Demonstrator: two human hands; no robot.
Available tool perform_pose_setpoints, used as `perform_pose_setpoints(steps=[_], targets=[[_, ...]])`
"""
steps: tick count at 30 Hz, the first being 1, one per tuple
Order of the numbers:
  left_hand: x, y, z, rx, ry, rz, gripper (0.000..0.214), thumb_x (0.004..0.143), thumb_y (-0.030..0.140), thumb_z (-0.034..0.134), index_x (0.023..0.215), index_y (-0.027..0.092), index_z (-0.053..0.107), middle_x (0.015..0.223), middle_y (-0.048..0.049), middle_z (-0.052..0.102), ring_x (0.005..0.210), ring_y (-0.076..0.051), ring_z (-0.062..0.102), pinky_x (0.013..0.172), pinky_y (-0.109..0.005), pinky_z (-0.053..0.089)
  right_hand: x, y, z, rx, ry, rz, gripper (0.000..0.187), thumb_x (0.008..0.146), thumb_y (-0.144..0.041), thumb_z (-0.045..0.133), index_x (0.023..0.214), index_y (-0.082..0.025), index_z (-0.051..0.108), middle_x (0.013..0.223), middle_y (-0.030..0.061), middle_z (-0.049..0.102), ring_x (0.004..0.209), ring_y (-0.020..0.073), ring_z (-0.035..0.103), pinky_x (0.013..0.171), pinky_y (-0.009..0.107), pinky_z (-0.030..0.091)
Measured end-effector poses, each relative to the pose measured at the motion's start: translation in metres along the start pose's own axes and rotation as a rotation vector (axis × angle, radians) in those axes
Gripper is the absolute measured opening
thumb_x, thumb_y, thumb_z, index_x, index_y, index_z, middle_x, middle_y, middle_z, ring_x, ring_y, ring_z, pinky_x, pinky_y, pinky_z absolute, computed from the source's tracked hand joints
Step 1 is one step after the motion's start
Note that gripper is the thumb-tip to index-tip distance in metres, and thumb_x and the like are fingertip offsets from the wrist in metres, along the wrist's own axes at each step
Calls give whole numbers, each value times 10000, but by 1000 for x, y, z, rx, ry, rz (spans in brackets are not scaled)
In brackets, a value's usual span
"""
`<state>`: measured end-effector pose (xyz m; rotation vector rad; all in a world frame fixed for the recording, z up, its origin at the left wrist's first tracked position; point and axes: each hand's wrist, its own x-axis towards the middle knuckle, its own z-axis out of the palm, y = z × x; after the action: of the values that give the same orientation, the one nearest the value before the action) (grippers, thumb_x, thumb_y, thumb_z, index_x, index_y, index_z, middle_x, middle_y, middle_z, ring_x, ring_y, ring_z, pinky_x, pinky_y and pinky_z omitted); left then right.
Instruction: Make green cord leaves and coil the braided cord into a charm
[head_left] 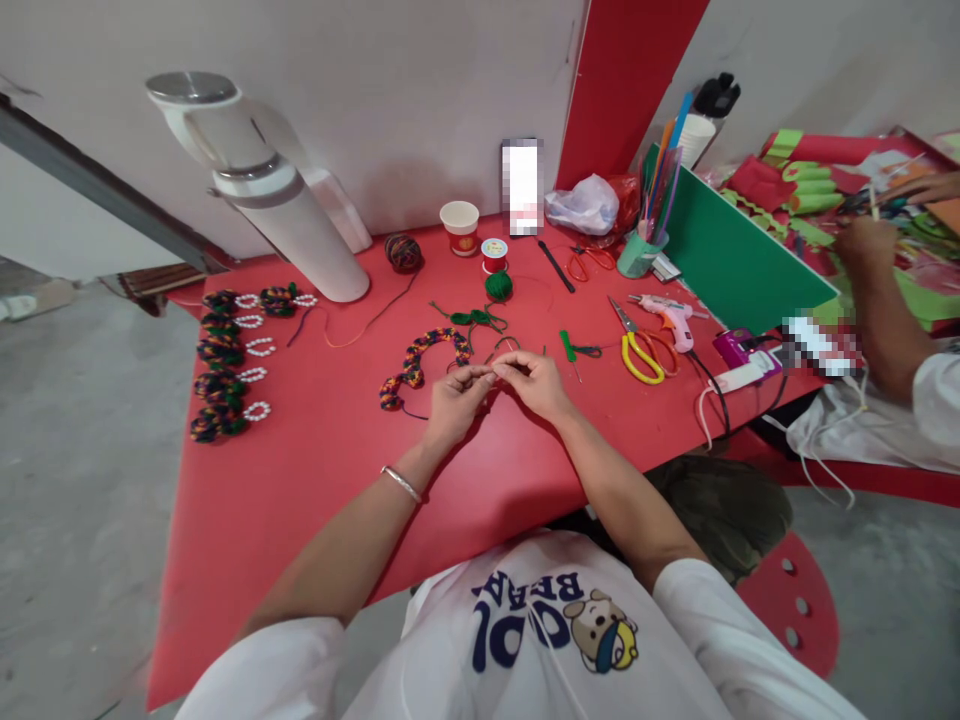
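Currently, left hand (459,402): thumb and finger pinched together at the tips; anything they grip is too small to make out.
Right hand (534,384): likewise pinched, its fingertips meeting the left's above the tabletop (315,520).
Braid (412,372): multicoloured, curled on the tabletop just beyond the left hand; no beads show on it, so it looks unfinished.
Bundles (220,350): gathered by the tabletop's left edge, bead loops (253,375) at their right; these seem done.
Green piece (474,318): beyond the hands, near the green ball (499,286), strands trailing; apparently only part-made.
Scissors (642,360): lying to the right, apart from both hands.
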<state>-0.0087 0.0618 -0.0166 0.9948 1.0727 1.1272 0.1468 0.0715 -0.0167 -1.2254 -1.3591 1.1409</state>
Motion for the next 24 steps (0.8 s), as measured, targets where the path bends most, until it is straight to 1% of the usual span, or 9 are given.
perform_pose_setpoints(steps=[4, 9, 12, 14, 16, 18, 20, 22, 24], targets=[[-1, 1, 0, 31, -24, 18, 379, 673, 491, 900, 745, 146, 761, 451, 41, 522, 382, -62, 403, 391, -196, 306, -1, -1, -1, 5, 3, 7, 150, 855, -345, 689, 845, -219, 771, 851, 17, 781, 808, 164, 688, 792, 297, 558], [-1, -2, -4, 34, -25, 36, 340, 655, 448, 916, 742, 153, 770, 514, 17, 596, 400, -52, 399, 406, -192, 304, -1, 0, 5, -49, -21, -15, 140, 893, -311, 675, 847, -220, 772, 844, 10, 773, 791, 158, 683, 775, 281, 544], [-1, -4, -6, 75, -22, 67, 310, 689, 439, 896, 752, 155, 790, 457, 34, 528, 398, -57, 387, 404, -188, 292, -1, 0, -4, -163, -64, -64, 187, 947, -337, 652, 891, -225, 790, 866, 16, 780, 800, 162, 696, 793, 280, 540], [0, -6, -7, 76, -3, 63, 295, 701, 432, 887, 754, 158, 791, 447, 41, 503, 395, -54, 373, 402, -184, 279, -4, -3, -26, -357, -19, -83, 242, 996, -369, 607, 960, -228, 800, 944, 43, 798, 892, 188, 716, 875, 307, 538], [1, -7, -7, 56, 16, 56, 294, 688, 431, 890, 754, 162, 790, 440, 47, 490, 389, -52, 361, 398, -180, 270, -10, -8, -61, -684, 162, -55, 310, 1048, -379, 530, 1136, -222, 783, 1149, 101, 793, 1131, 244, 689, 1039, 386, 487], [1, -8, -6, 27, 24, 49, 297, 666, 427, 896, 746, 164, 786, 435, 50, 483, 383, -50, 353, 394, -177, 265, -19, -12, -102, -1042, 423, 71, 436, 1043, -376, 543, 1405, -159, 650, 1472, 195, 637, 1449, 337, 479, 1185, 533, 351], [1, -8, -4, 0, 23, 40, 297, 651, 420, 900, 731, 161, 778, 434, 51, 481, 381, -48, 351, 391, -176, 261, -28, -12, -140, -1275, 591, 267, 631, 1018, -380, 578, 1541, -40, 484, 1611, 289, 455, 1560, 421, 297, 1211, 645, 255], [1, -8, -3, -27, 26, 30, 298, 640, 412, 904, 722, 159, 768, 432, 54, 473, 378, -47, 347, 388, -175, 253, -36, -8, -166, -1371, 598, 398, 663, 1030, -387, 548, 1558, -1, 442, 1629, 303, 417, 1570, 441, 266, 1215, 671, 221], [1, -8, -2, -48, 32, 25, 302, 637, 410, 904, 722, 157, 760, 426, 62, 454, 372, -45, 334, 384, -175, 240, -40, -2, -180, -1392, 546, 424, 635, 1046, -389, 518, 1536, 11, 465, 1587, 315, 469, 1540, 439, 328, 1208, 675, 223]])
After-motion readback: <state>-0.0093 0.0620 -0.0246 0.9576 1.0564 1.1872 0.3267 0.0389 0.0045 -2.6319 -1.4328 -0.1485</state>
